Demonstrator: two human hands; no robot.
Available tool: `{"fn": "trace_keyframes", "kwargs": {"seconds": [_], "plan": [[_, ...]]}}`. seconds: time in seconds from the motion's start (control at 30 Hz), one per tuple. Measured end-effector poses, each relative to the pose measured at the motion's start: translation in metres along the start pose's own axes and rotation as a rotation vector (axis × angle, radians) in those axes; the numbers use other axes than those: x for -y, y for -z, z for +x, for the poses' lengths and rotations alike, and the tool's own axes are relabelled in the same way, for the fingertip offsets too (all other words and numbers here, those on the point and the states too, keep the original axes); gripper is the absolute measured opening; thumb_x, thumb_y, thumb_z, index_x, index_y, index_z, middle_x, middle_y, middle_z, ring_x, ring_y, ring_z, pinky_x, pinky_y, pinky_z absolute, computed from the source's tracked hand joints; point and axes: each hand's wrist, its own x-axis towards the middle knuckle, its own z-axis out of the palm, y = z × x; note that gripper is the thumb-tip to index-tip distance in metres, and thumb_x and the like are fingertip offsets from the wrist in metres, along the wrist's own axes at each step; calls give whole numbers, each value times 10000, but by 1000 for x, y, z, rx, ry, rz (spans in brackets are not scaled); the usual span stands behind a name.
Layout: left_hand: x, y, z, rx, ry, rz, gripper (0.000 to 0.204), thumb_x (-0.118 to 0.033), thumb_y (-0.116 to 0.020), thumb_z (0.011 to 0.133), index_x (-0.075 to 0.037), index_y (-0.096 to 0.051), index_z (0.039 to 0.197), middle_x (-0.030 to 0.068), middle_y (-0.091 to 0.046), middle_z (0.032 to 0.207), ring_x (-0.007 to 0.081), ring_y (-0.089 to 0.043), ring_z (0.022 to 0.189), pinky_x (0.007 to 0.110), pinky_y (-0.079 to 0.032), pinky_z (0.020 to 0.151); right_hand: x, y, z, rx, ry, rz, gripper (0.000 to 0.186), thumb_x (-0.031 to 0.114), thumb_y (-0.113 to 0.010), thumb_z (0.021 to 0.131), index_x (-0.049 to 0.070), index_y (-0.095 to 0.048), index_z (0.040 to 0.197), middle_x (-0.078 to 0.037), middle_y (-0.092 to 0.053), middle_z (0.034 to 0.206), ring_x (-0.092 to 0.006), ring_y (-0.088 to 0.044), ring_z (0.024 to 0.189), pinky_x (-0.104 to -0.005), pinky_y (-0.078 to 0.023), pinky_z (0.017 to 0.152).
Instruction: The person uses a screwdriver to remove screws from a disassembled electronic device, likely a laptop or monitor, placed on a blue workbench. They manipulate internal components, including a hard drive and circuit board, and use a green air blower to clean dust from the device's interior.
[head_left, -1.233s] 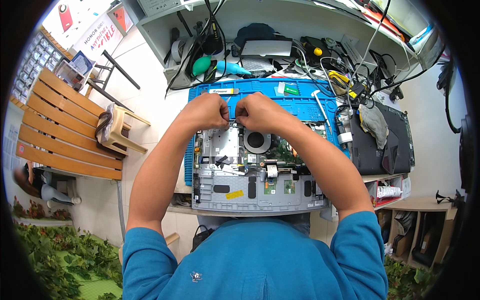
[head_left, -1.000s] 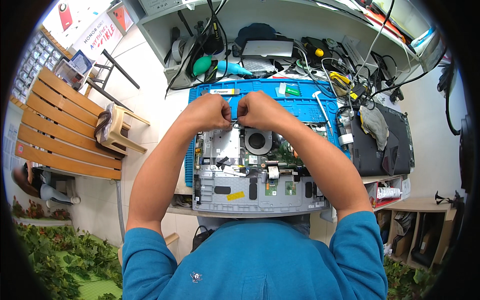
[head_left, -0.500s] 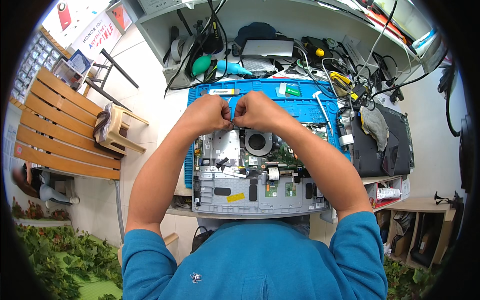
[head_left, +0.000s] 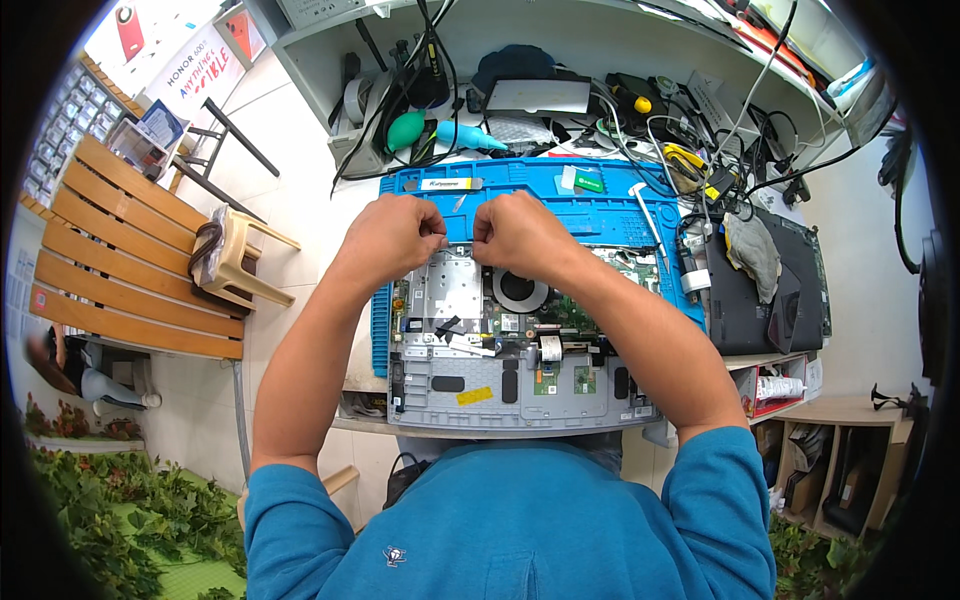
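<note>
An opened laptop base [head_left: 420,405] lies in front of me, its circuit boards, round black fan [head_left: 516,290] and silver metal plate [head_left: 453,292] exposed. Above its far edge, my left hand [head_left: 395,235] is closed in a pinch by the upper end of the metal plate. My right hand [head_left: 520,232] also pinches, just left of the fan's top. A narrow gap separates the two sets of fingertips. Whatever either hand grips is too small or hidden to make out. Beneath the laptop spreads a blue work mat [head_left: 530,172].
On the mat lie a white strip-shaped packet [head_left: 450,184], a green card [head_left: 590,182] and a white-handled tool [head_left: 648,215]. Behind are a green air blower [head_left: 406,130], a blue bottle [head_left: 470,136] and tangled cables. A dark laptop [head_left: 765,325] bearing a grey cloth [head_left: 750,255] sits at right.
My hands have drawn apart: the left has shifted a little leftward, the right slightly rightward. More of the mat now shows between them. The laptop base stays in place.
</note>
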Motion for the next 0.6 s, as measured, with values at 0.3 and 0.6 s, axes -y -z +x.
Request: {"fn": "trace_keyframes", "kwargs": {"seconds": [0.3,0.6], "plan": [[-1,-3,-2,-14,-23,-27,156,-179,-843,889,-52,-842,979,134,-810,899,307,-780,878,419,-599,823,-4,-8,-4,-59,71,-24,141,93,-822,786,1,-810,892,-234,-781,851,-414,-772,849,-492,-614,799],[-3,-3,1,10,-33,-8,157,-184,-842,890,-62,-848,989,137,-814,929,320,-778,900,418,-601,843,-1,-4,-6,-67,65,-22,147,109,-825,799,1,-818,898,-225,-788,854,-397,-780,840,-476,-619,797]]}}
